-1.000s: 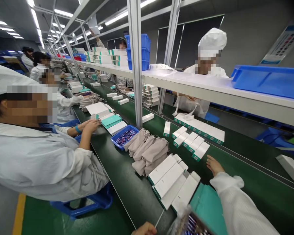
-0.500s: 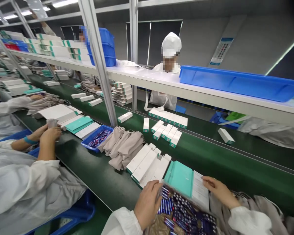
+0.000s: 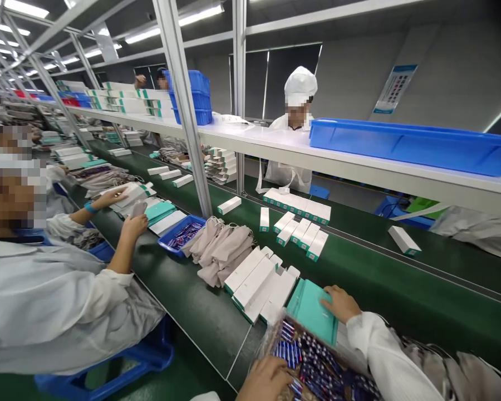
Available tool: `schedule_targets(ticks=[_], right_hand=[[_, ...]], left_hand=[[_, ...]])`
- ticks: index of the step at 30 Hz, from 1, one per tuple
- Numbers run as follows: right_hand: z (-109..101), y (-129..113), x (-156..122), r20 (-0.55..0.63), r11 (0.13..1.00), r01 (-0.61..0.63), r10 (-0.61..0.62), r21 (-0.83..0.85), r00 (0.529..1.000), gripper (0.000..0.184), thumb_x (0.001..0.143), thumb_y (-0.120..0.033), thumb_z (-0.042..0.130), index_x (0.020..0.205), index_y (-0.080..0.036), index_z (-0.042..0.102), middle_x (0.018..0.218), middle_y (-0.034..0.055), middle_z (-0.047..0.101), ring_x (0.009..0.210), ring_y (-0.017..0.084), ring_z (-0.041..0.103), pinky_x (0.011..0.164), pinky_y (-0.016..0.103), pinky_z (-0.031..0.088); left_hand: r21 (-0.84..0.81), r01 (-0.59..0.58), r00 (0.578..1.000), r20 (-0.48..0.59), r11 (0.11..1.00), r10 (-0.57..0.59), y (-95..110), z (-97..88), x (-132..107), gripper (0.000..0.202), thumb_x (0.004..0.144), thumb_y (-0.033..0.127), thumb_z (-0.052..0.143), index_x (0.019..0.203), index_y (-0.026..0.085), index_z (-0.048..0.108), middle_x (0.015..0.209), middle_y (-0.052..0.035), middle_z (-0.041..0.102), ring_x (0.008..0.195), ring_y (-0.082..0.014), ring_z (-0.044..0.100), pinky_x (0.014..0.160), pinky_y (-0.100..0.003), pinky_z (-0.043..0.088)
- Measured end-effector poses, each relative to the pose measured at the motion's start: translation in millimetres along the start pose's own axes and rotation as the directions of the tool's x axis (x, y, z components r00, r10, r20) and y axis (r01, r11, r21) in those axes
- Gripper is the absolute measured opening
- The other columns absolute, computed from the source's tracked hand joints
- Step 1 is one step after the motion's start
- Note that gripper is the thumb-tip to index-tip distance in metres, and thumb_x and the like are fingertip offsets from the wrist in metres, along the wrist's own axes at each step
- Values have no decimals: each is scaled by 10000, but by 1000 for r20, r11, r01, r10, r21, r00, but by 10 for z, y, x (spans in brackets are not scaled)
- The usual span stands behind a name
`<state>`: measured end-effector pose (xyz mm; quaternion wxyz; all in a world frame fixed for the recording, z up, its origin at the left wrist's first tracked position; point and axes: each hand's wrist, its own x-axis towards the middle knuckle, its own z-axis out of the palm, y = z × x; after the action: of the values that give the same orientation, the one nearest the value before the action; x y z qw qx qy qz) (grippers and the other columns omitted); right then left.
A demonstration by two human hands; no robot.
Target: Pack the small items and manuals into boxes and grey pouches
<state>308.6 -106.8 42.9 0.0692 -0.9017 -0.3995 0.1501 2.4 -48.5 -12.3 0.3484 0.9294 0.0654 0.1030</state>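
The fingers of the right hand (image 3: 338,303) lie open and spread, pressing on a teal card panel (image 3: 311,309), having moved onto it from the white sheets beside it. The fingers of the left hand (image 3: 265,380) curve down at the near edge of the view, resting on a clear plastic bag (image 3: 317,356); the frame cuts them off, so I cannot tell whether they grip anything. The bag sits on the near side of a green conveyor belt (image 3: 200,328), packed with small blue-and-silver cylinders (image 3: 286,351), perhaps batteries, and the panel lies flat just beyond it. To the left stand white cartons (image 3: 250,281), then beige cloth pouches (image 3: 219,250) and a blue plastic tray (image 3: 181,235). Farther left, a co-worker's hand (image 3: 133,225) holds a small pouch upright.
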Motion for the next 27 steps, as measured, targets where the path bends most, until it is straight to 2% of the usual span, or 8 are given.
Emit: schedule_targets(ticks=[7, 10, 13, 15, 17, 21, 24, 27], right_hand=[[-153, 44, -113, -80, 977, 55, -39, 208, 996, 335, 807, -349, 441, 981, -181, 672, 1061, 119, 651, 968, 301, 606, 829, 400, 475], [-271, 71, -245, -113, 930, 52, -12, 363, 994, 464, 822, -501, 373, 1061, -199, 632, 1241, 99, 590, 944, 282, 632, 761, 372, 525], [-397, 35, -454, -121, 820, 117, -59, 560, 991, 500, 811, -611, 377, 1030, -238, 628, 1389, 51, 471, 1024, 267, 614, 752, 333, 549], [-476, -36, -623, -130, 707, 156, -91, 689, 987, 476, 760, -648, 483, 948, -242, 644, 1396, 52, 465, 1132, 293, 552, 817, 343, 538], [-536, -136, -802, -124, 622, 157, -96, 767, 988, 461, 715, -651, 566, 896, -234, 647, 1380, 75, 479, 1208, 318, 484, 870, 366, 518], [-534, -369, -1151, -85, 562, 145, -131, 815, 988, 437, 747, -630, 559, 883, -223, 639, 1367, 88, 485, 1244, 311, 446, 899, 363, 506], [-413, -487, -1352, -156, 580, 212, -145, 786, 977, 395, 792, -593, 526, 872, -225, 646, 1320, 90, 524, 1251, 296, 440, 977, 378, 451], [-250, -469, -1468, -346, 698, 269, -32, 664, 938, 366, 760, -558, 582, 973, -266, 636, 1378, 63, 458, 1252, 289, 433, 991, 401, 427]], left_hand=[[-410, 300, 938, -39, 861, -346, 181, -311, -85, 239, 758, 174, 564, 981, 197, 645, 1080, -103, 608, 1011, -254, 544, 880, -344, 411], [-648, 401, 858, 17, 648, -514, 188, -294, -18, 186, 757, 217, 531, 897, 149, 633, 876, -76, 632, 825, -213, 584, 756, -316, 439], [-800, 425, 821, 145, 423, -552, 184, -301, 73, 244, 758, 298, 535, 922, 128, 598, 856, -80, 633, 768, -209, 593, 673, -305, 447], [-798, 397, 836, 110, 454, -538, 196, -353, 150, 303, 762, 328, 560, 991, 132, 586, 982, -111, 637, 877, -232, 597, 737, -322, 459], [-749, 345, 868, 25, 566, -496, 224, -435, 248, 394, 782, 353, 578, 1121, 152, 564, 1175, -140, 591, 1074, -261, 544, 877, -346, 435], [-680, 235, 945, -7, 694, -327, 319, -565, 477, 760, 737, 409, 668, 1395, 201, 350, 1426, -137, 405, 1275, -303, 398, 979, -376, 390], [-677, 134, 985, 10, 724, -173, 403, -577, 567, 591, 748, 388, 646, 1285, 178, 516, 1233, -102, 600, 1097, -278, 551, 884, -346, 449], [-696, 138, 989, 54, 705, -140, 446, -567, 503, 386, 822, 428, 527, 992, 125, 695, 901, -65, 702, 861, -238, 620, 749, -313, 477]])
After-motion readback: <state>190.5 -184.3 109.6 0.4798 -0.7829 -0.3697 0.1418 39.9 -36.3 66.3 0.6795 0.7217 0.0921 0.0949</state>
